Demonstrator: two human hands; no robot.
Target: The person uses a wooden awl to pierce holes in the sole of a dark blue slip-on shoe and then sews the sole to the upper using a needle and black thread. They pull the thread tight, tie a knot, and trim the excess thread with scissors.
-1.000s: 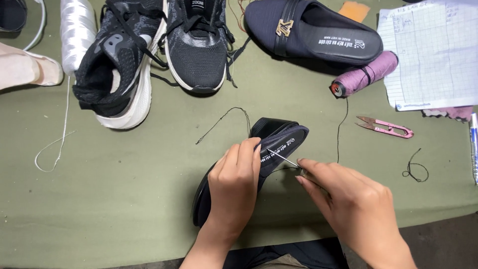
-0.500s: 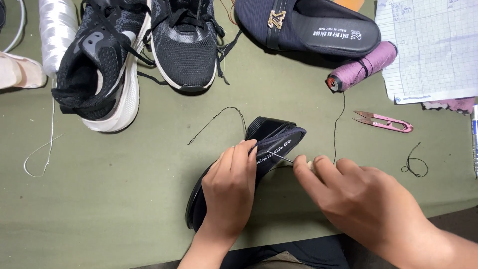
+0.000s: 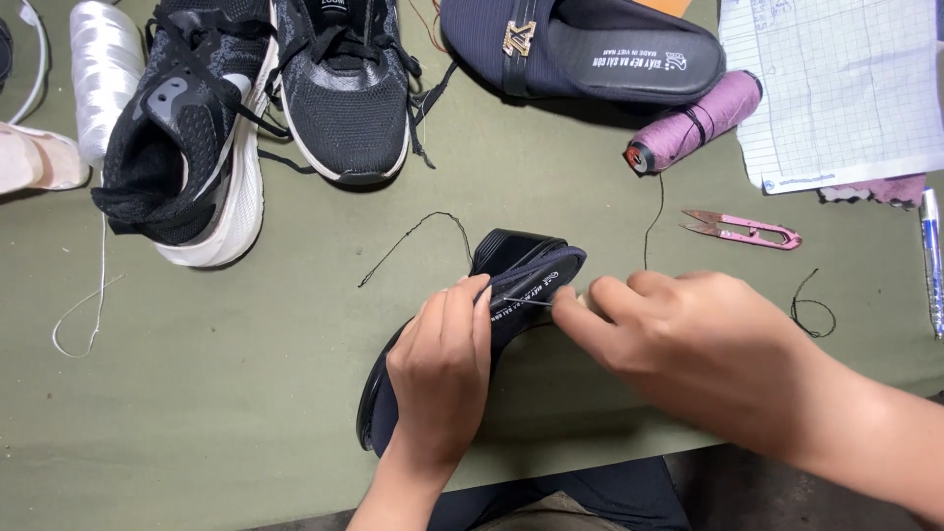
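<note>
A dark navy slip-on shoe with a black sole lies tilted on the green table near the front edge. My left hand wraps over its middle and holds it down. My right hand comes in from the right, its fingertips pinched on a thin needle at the shoe's insole edge. A dark thread loops away from the shoe toward the upper left.
Two black knit sneakers stand at the back left beside a white thread cone. The matching navy shoe, a mauve thread spool, pink snips, a gridded paper sheet and a pen lie at the back right.
My right hand has slid left along the needle toward the shoe and now pinches close to the insole edge. The left hand keeps its grip on the shoe.
</note>
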